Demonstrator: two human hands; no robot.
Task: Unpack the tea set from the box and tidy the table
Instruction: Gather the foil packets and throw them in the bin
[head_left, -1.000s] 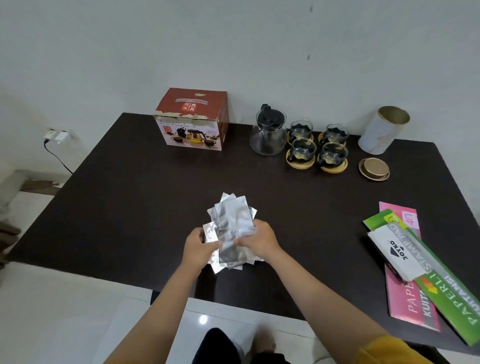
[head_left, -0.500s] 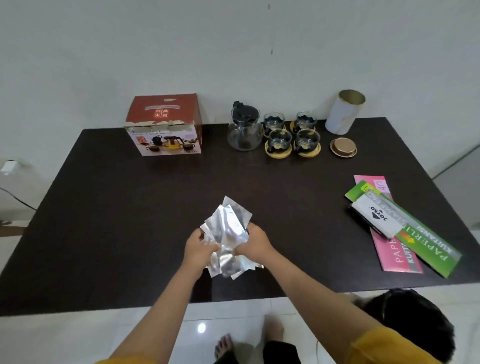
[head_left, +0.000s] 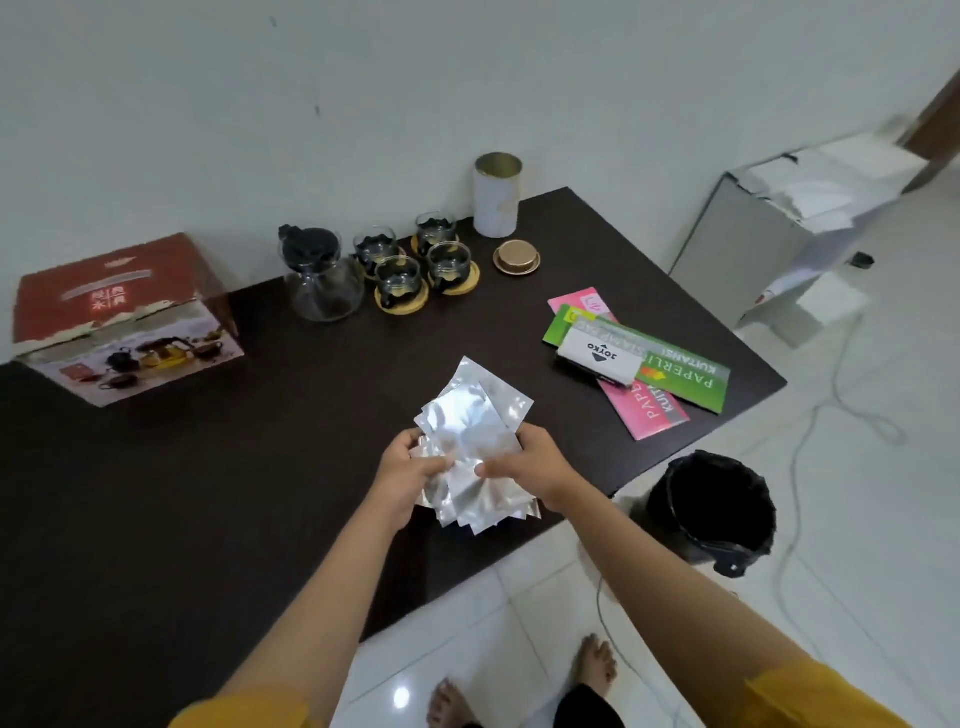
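Fingers of my left hand (head_left: 402, 475) and right hand (head_left: 524, 467) are both curled round a fanned stack of silver foil packets (head_left: 470, 447), pinching it from either side above the near edge of the dark surface (head_left: 208, 493). Well beyond my fingers I see the red box (head_left: 119, 322), and to its right the glass teapot (head_left: 322, 278) standing just beside four glass cups (head_left: 415, 260). Past my right fingers lie coloured paper packs (head_left: 639, 364), with a black bin (head_left: 717, 506) on the floor.
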